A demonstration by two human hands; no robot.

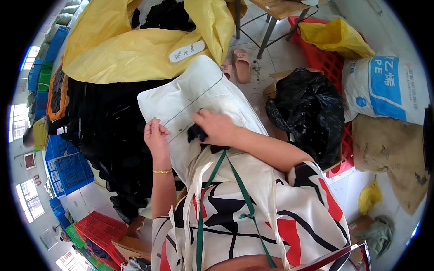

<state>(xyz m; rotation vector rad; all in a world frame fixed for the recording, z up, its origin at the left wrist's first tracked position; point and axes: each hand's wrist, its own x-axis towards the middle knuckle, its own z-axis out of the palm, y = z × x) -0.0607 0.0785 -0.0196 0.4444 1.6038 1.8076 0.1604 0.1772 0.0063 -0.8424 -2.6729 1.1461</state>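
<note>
A white cloth-covered pad [181, 97] with thin dark lines across it lies over my lap. Above its left edge, my left hand [157, 135] is closed in a pinch, thumb against fingers; whatever is between the fingertips is too small to make out. My right hand [214, 127] rests on the middle of the pad, fingers curled over a small black cloth piece [197, 133]. Part of that cloth is hidden under the palm, and more black cloth shows just below the wrist.
A large heap of black cloth pieces [113, 122] lies to my left. Beyond it spreads a yellow woven sack [104, 58] with a white sole-shaped card [186, 51]. On the right stand a black plastic bag [307, 108], a red crate [327, 67] and a white-and-blue sack [384, 88].
</note>
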